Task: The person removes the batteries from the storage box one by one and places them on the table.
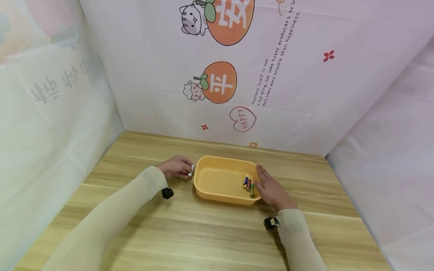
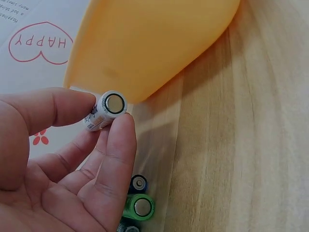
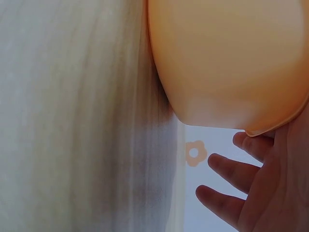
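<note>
In the left wrist view my left hand (image 1: 175, 166) pinches a white battery (image 2: 107, 107) between thumb and fingers, just left of a yellow plastic basin (image 1: 220, 177). Behind those fingers the ends of a blue battery (image 2: 139, 183) and a green battery (image 2: 141, 207) show, with a darker one partly hidden below; whether the hand touches them I cannot tell. My right hand (image 1: 273, 190) rests against the basin's right end, fingers extended along its outer side; the thumb is out of sight in the right wrist view. Inside the basin's right part lie a blue-and-yellow battery (image 1: 245, 183), a reddish one (image 1: 249, 185) and a green one (image 1: 252, 191).
The basin stands on a wood-grain table (image 1: 190, 233). A white printed cloth (image 1: 162, 75) rises along the table's back edge, and similar cloth hangs at both sides. Each sleeve carries a small black wrist camera (image 1: 167, 193).
</note>
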A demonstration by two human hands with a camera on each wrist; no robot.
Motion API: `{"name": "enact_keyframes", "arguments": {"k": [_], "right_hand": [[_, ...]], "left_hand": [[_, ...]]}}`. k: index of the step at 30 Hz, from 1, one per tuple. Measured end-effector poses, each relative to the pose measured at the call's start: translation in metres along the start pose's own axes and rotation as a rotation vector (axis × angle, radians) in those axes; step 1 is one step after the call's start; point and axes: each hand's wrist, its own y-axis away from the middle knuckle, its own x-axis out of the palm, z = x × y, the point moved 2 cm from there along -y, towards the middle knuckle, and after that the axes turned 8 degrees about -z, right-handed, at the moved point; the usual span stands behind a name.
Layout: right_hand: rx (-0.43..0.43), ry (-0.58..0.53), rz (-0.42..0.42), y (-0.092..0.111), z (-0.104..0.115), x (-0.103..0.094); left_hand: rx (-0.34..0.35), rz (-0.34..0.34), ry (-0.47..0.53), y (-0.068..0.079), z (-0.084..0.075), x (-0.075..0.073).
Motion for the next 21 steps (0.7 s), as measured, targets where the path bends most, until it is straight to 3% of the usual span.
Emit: {"name": "enact_keyframes", "arguments": {"k": [12,21], "right_hand": [[-0.003,0.006,0.002,-0.0006,-0.0018,0.0016],[0.003,0.001,0.012,-0.0005,-0.0016,0.0020]], "left_hand": [[0.054,-0.026,-0.052,-0.0002,0.0038,0.0019],[0.064,-0.010,-0.070,-0.0021,0.0015,-0.0062]]}}
